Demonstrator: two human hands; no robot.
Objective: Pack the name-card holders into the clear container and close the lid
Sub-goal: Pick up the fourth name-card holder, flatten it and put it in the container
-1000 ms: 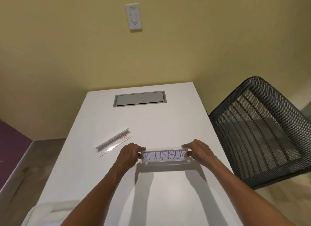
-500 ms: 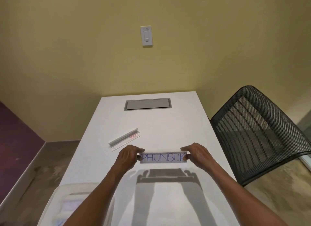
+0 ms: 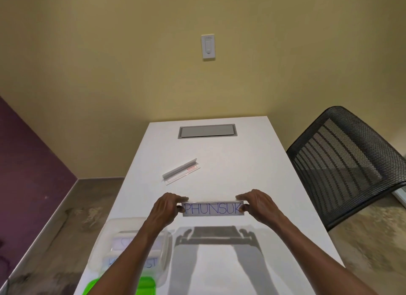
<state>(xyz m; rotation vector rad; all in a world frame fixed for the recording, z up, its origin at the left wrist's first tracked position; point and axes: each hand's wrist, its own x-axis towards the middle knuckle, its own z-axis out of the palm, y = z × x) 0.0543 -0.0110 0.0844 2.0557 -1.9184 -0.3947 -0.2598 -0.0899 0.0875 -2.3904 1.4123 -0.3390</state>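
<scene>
A clear name-card holder reading PHUNSUK in blue is held up above the white table. My left hand pinches its left end and my right hand pinches its right end. Its shadow falls on the table below. Another name-card holder lies flat farther back, to the left. The clear container stands at the near left under my left forearm, with card holders inside. A green lid lies in front of it, partly hidden by my arm.
A grey cable hatch is set into the table's far end. A black mesh chair stands close to the right edge. A yellow wall with a light switch is behind the table.
Both hands have lifted the PHUNSUK holder off the table. The view has shifted so the clear container and green lid now show at the near left.
</scene>
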